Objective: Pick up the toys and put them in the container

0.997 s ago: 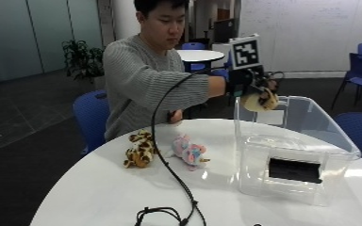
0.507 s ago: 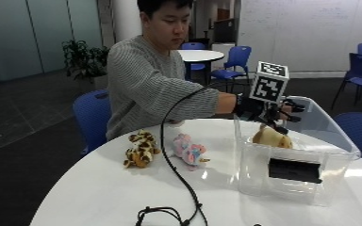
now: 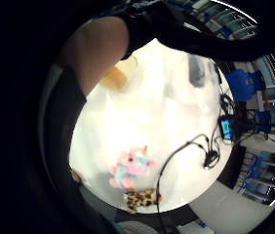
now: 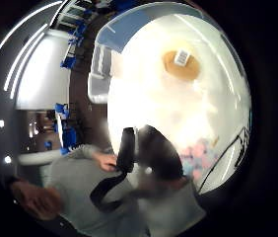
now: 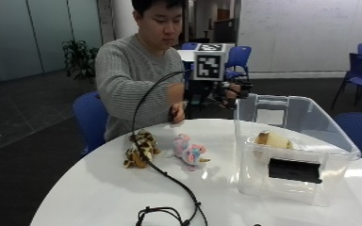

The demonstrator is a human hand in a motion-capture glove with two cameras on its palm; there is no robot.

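Hand (image 5: 230, 89) now off the container (image 5: 306, 117) — white round table (image 5: 93, 188).

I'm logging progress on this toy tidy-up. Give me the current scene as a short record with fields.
container: clear plastic bin on the white round table
in container: tan plush toy
on table: leopard plush and pink unicorn plush, side by side, outside the bin
right hand: gloved hand raised beside the bin's rim, holding nothing
toys left to move: two
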